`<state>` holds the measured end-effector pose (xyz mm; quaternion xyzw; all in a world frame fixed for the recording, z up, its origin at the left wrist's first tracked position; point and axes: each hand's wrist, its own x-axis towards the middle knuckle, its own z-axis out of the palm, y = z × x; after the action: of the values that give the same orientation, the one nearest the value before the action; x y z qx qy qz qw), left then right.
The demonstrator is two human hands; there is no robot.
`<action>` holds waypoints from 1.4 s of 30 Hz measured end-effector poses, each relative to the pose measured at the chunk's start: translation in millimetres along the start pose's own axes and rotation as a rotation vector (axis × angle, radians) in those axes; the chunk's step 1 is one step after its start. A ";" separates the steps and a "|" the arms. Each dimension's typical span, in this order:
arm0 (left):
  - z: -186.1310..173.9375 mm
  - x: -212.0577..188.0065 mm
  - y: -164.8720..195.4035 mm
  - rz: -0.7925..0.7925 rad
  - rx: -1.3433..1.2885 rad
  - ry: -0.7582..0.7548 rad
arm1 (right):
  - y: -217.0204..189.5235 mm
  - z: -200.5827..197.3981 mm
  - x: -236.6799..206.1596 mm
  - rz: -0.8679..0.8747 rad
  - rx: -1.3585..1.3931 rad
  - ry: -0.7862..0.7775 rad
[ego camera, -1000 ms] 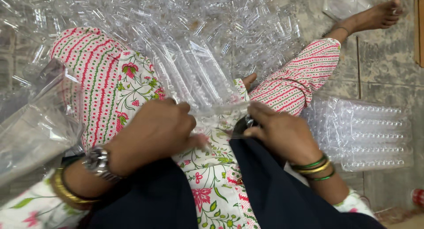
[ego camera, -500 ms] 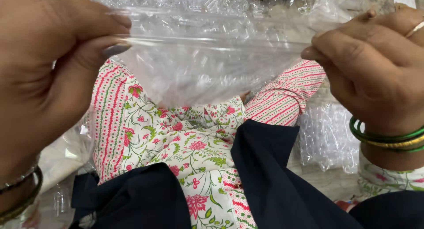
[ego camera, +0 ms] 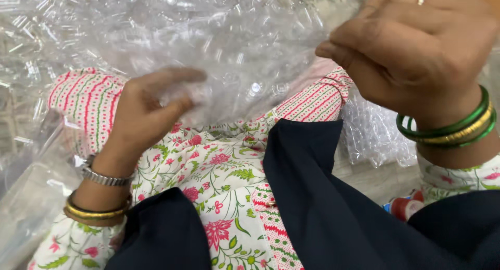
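We've got a shift here: half a second back both hands were up near the camera, stretching a clear plastic bag point(ego camera: 245, 67) taut between them, and now the left hand point(ego camera: 143, 111) has dropped down toward the lap while the right hand point(ego camera: 411, 51) remains high. So the bag is no longer pulled flat; it hangs slack and crumpled between the two hands. The right hand is pinched shut on the bag's upper edge, thumb against curled fingers. The left hand is loosely curled with fingers partly open, and it seems to sit behind or inside the film, though we can't say which through the glare. Below the left hand lies the floral dress point(ego camera: 219, 171) and a dark navy cloth point(ego camera: 323, 207). Beyond both hands spreads a heap of clear plastic pieces point(ego camera: 130, 25), and more of it sits just under the right wrist's green and gold bangles point(ego camera: 448, 127).
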<state>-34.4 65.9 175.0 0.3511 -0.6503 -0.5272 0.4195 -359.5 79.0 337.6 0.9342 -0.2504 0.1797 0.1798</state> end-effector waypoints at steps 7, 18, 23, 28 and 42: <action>7.6 11.7 -8.4 0.123 -0.060 0.059 | 28.2 29.5 -48.9 0.290 0.408 0.217; 25.4 2.3 8.2 0.023 -0.072 0.064 | -11.3 197.7 -97.4 0.775 1.786 0.225; 14.3 -9.9 31.0 0.223 0.258 0.167 | -13.3 176.0 -95.1 0.910 1.186 0.316; 8.1 -52.7 32.4 0.167 0.529 0.133 | -60.4 127.4 -112.0 0.722 0.906 0.417; -18.2 -41.9 -41.5 -1.052 0.249 -0.066 | -69.8 182.5 -123.8 1.272 1.219 0.091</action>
<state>-0.3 88.3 128.7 0.6597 -0.4569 -0.5958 0.0335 -377.8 107.7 108.7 0.5431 -0.5762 0.3850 -0.4741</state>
